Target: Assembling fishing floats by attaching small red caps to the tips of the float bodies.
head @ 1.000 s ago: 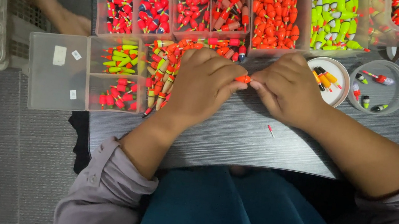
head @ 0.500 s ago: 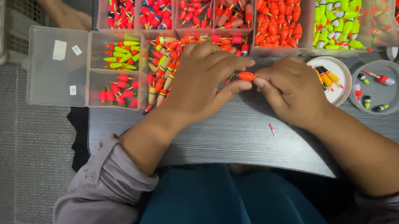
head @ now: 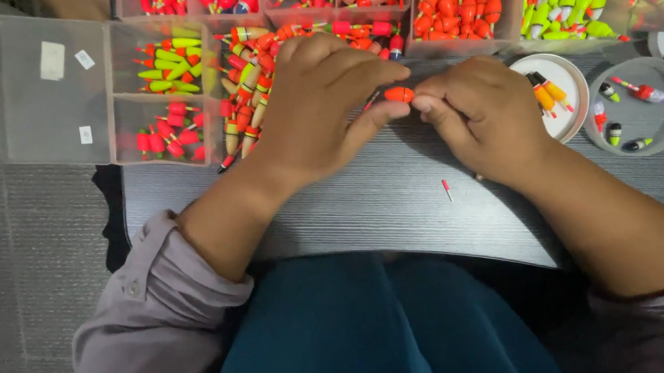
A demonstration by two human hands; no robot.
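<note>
1. The left hand (head: 318,98) and the right hand (head: 481,112) met over the dark worktop (head: 397,213), each pinching one end of a small orange float (head: 399,94).
2. The float hung just above the worktop, in front of the clear sorting boxes (head: 149,74) of red, orange and yellow-green floats.
3. A tiny red-tipped pin (head: 446,190) lay loose on the worktop, near the right wrist.
4. A good grip, by my judgement, meant fingertips only, light pressure, float held level and close to the worktop so a slip lost nothing.
</note>
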